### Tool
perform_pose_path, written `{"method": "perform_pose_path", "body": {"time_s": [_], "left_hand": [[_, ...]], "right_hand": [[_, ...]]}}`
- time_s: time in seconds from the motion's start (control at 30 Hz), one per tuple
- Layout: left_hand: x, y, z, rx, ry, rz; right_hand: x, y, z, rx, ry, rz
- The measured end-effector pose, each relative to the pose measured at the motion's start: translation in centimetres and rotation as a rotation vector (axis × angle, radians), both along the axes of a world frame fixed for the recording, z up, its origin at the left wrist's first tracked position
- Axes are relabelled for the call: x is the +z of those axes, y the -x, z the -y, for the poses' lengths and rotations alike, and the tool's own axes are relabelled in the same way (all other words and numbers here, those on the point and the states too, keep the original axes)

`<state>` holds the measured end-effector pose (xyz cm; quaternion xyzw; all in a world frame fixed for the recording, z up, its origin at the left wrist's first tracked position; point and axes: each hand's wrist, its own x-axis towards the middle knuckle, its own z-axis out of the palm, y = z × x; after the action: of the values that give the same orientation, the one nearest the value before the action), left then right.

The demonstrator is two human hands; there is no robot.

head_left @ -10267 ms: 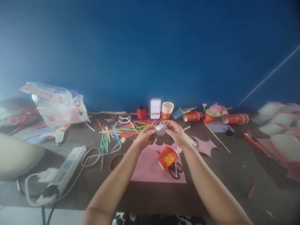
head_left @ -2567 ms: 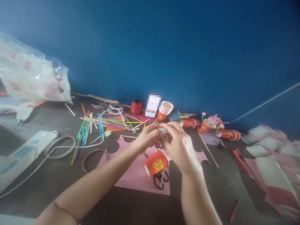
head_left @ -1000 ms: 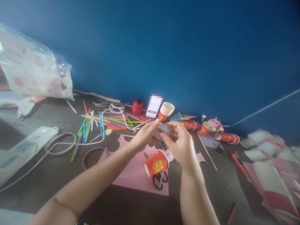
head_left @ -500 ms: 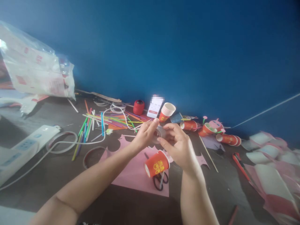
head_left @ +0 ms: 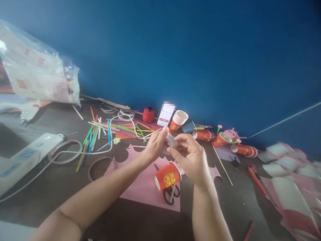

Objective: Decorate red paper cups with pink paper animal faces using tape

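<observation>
Between my two hands is a pale roll of tape (head_left: 171, 142), raised above the table. My left hand (head_left: 156, 144) is closed on its left side, thumb pointing up. From the right, my right hand (head_left: 189, 154) grips the roll with curled fingers and thumb. Below them a red paper cup (head_left: 167, 176) with yellow lettering lies on its side. It rests on a pink paper sheet (head_left: 140, 182) with scalloped cutouts. Black-handled scissors (head_left: 168, 195) stick out from under the cup, their blades mostly hidden.
Coloured sticks (head_left: 94, 135) and a white cable (head_left: 82, 153) spread at left by a power strip (head_left: 27, 157). Stacked cups (head_left: 179, 119), a phone (head_left: 165, 114) and a red spool (head_left: 148, 115) stand near the blue wall. A red utility knife (head_left: 258, 179) lies at right.
The roll of tape has turned slightly between my fingers, showing more of its ring. My hands stay in nearly the same place, and the things on the table have not moved.
</observation>
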<state>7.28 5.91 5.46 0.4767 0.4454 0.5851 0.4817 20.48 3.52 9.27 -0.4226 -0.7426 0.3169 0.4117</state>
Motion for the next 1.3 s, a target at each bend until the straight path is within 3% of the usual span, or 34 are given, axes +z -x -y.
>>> {"method": "perform_pose_path", "body": {"time_s": [0.13,0.37,0.6,0.9,1.3], "left_hand": [[0.1,0.2,0.1,-0.054,-0.025,0.024],[1.4,1.9,-0.2,-0.358,-0.229,-0.130],[1.9,2.2,-0.3,-0.580,-0.115,-0.247],[0.6,1.5,-0.4,-0.556,0.035,-0.056],[0.4,1.3,-0.4,-0.636,0.100,0.153]], "right_hand": [[-0.2,-0.1,-0.1,-0.030,-0.049,-0.001],[0.5,-2.1,-1.0,-0.125,-0.197,0.091],[1.3,-2.3,-0.7,0.009,-0.296,0.303],[1.2,-2.8,-0.8,-0.007,-0.264,0.319],[1.2,-2.7,-0.9,0.026,-0.260,0.289]]}}
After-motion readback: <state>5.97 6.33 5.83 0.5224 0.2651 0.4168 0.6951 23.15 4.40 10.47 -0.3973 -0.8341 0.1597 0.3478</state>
